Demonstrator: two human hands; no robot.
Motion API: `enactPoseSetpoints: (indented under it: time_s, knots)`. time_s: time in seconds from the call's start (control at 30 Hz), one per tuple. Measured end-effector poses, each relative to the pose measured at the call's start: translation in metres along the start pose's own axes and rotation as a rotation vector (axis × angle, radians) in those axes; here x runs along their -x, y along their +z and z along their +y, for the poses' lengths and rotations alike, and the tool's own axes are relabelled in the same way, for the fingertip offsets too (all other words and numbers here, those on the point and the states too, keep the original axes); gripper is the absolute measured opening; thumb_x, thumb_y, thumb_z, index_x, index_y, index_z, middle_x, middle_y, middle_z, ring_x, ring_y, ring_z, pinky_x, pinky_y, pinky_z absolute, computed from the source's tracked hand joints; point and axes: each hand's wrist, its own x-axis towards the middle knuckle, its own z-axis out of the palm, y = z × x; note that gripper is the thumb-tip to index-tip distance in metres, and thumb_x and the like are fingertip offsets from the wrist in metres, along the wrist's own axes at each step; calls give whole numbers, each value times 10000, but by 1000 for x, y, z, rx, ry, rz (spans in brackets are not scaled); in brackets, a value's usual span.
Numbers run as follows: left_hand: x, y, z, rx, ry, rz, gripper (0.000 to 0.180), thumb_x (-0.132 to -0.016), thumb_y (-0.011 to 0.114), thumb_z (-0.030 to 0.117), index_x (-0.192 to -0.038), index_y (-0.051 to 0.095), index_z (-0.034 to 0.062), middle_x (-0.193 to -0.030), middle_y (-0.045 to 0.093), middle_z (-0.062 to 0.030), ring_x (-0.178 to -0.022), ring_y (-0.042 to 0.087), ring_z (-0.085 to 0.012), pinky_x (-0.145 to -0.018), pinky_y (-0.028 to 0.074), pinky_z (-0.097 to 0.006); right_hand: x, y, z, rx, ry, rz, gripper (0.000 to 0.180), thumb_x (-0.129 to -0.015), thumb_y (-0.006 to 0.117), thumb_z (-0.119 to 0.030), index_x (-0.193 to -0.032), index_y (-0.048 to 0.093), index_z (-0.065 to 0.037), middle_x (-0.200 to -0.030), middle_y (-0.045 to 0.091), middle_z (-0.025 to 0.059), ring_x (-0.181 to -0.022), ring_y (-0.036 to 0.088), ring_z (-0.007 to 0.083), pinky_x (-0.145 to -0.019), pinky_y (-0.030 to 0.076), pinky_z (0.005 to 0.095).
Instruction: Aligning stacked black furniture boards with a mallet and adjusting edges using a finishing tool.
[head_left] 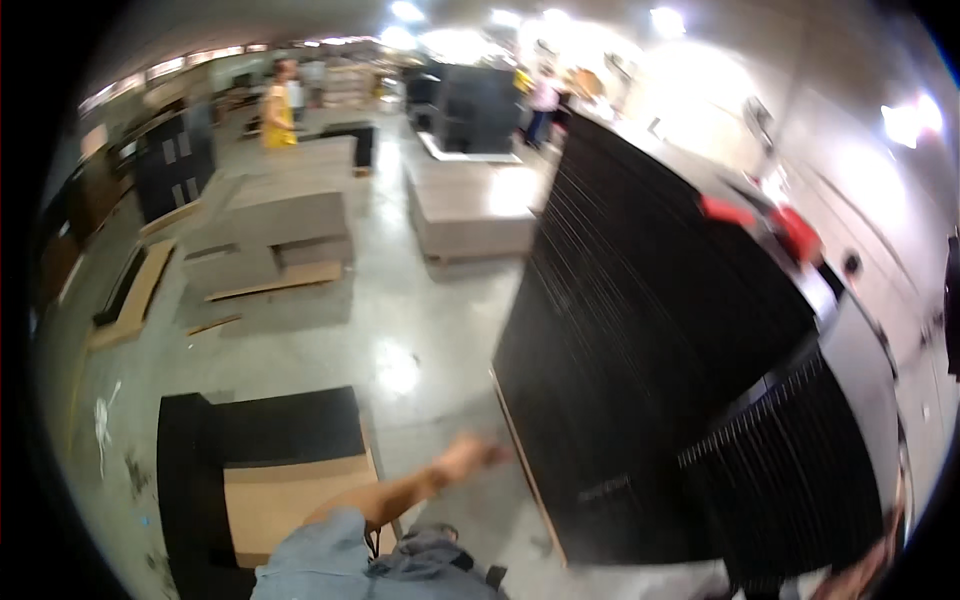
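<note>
left hand (470, 455) is stretched toward the tall stack of black ribbed panels (640, 330), seemingly for steadying; fingers blurred, cannot be told; right hand (850, 580) barely seen.

Flat grey cardboard packs (275, 225) stacked in low piles mid-floor at left, a second grey stack (470, 205) just right of them. Brown cardboard sheet (290, 500) lying low at left on black panels. Labels, signs and screens too blurred to make out.
</note>
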Motion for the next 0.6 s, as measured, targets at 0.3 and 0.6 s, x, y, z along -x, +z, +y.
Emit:
enactPoseSetpoints:
  time_s: [0.3,0.6]
  knots:
    - [32,231,219,510,-58,-437,282,-963,641,171,-1117,621,-65,-946,724,-203,-814,730,-259,-728,592,-318,62,1,-49,-39,139,228,360,-998,527,-168,-1289,611,27,-1158,659,138,-998,626,201,-812,530,316]
    - [93,370,256,182,48,-707,215,-967,608,144,-1013,672,-56,-867,732,-151,-779,721,-198,-681,561,-282,160,-12,-93,-828,739,-316,360,-952,608,-93,-1290,567,25,-1149,645,121,-909,632,155,-801,538,308]
